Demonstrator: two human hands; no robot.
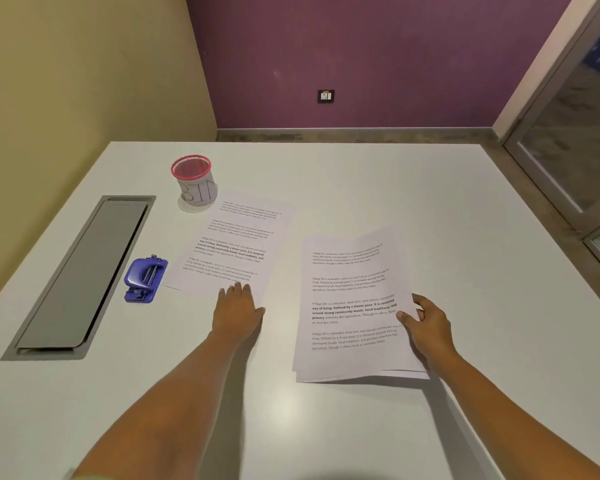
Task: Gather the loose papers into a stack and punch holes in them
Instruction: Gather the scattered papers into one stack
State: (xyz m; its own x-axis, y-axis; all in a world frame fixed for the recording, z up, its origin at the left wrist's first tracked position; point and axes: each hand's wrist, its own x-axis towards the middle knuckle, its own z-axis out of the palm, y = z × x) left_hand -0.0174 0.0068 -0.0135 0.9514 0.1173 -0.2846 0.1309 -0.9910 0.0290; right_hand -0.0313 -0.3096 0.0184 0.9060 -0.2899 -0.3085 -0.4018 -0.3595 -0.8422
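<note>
A thin stack of printed papers point(350, 306) is lifted a little off the white table, its near edge casting a shadow. My right hand point(426, 327) grips its right edge, thumb on top. A single printed sheet point(232, 244) lies flat further left. My left hand point(238, 310) rests palm down with its fingertips on that sheet's near edge, fingers flat and holding nothing. A blue hole punch point(144, 280) sits just left of the single sheet.
A pink mesh cup point(194, 181) with a white paper label stands behind the single sheet. A grey hatch point(84, 275) is set into the white table point(465, 209) on the left. Walls stand left and behind, and a glass door lies to the right.
</note>
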